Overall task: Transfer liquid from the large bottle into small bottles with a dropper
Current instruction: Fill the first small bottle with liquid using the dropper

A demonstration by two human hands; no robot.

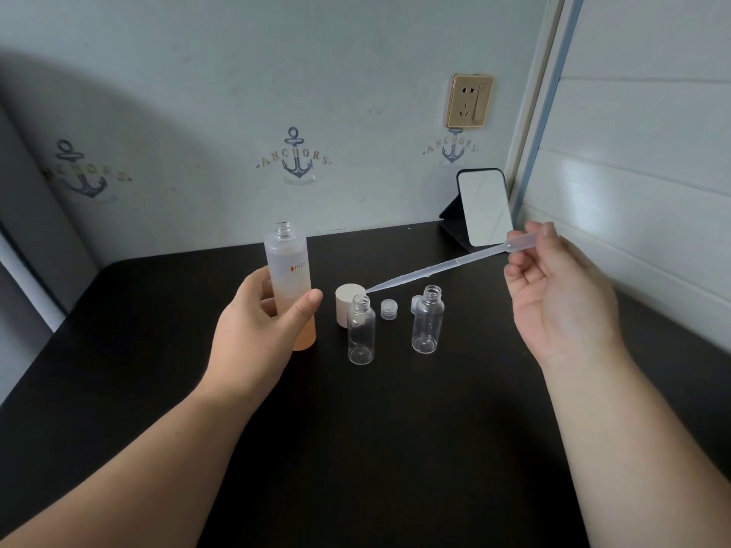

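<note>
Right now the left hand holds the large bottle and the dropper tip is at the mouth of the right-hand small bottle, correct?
Not quite. In the head view the dropper tip is at the mouth of the left small bottle, not the right small bottle. The left hand does hold the large bottle.

The near half of the dark tabletop (375, 448) lies bare between the forearms, while farther back the large bottle (290, 270), beige cap (345, 306), two small bottles (360, 334) and mirror (484, 207) crowd the way.
</note>
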